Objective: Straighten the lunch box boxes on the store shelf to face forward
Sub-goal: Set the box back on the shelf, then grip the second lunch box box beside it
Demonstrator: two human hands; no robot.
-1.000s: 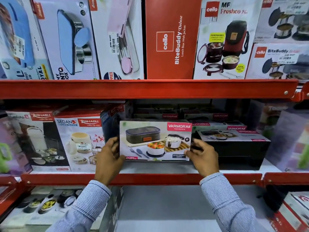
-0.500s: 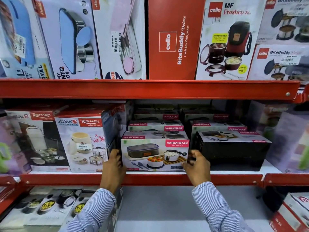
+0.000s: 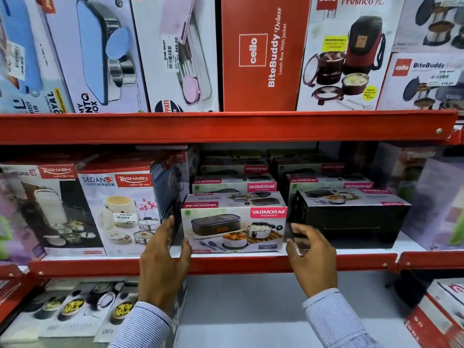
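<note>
A white Varmora lunch box box (image 3: 233,222) stands on the middle red shelf (image 3: 226,266), its picture face turned forward. More Varmora boxes (image 3: 234,187) are stacked behind it. My left hand (image 3: 163,262) is at its left side, fingers spread upward between it and the Sedan box, thumb touching the lower left corner. My right hand (image 3: 311,257) hovers just off its right edge, fingers loosely curled, holding nothing. To the right a black Varmora box (image 3: 351,217) shows its dark side to the front.
Rishabh Sedan lunch pack boxes (image 3: 118,209) stand left of my hands. The upper shelf holds a red Cello BiteBuddy box (image 3: 261,54) and other upright lunch boxes. Below, a lower shelf carries flat boxes (image 3: 75,310) at left and a red-edged box (image 3: 442,312) at right.
The Varmora box went from held up in front of the shelf to standing on it facing forward. My right hand has come off it and my left hand has loosened.
</note>
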